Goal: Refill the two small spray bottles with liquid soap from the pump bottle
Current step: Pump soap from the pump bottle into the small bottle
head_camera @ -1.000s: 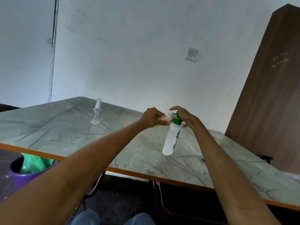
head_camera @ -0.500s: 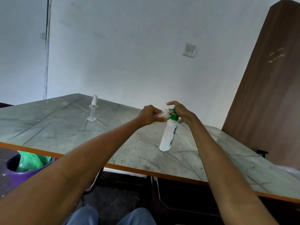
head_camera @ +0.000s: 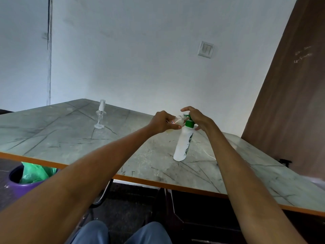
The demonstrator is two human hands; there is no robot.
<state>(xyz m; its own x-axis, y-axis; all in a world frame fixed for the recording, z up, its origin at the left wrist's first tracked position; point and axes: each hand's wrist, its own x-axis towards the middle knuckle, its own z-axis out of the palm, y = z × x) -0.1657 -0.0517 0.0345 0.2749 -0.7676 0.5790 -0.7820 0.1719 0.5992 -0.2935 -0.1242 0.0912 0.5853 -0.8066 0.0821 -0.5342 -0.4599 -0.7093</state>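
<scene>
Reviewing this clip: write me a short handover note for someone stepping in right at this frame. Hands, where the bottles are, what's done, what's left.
Left hand: closed around a small spray bottle, holding it tilted at the pump nozzle.
Right hand: resting over the green pump head of the white pump bottle, which stands upright on the table.
Second spray bottle: upright at the far left of the table, sprayer on, untouched.
Done: first bottle positioned for filling; fill level unreadable.
Left: finish pumping, cap it, then fill the second.

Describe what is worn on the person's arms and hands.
Nothing is worn: both forearms are bare as far as the frame shows, with no sleeves visible. The left hand and right hand carry no gloves, and no watch, bracelet or ring shows.
</scene>
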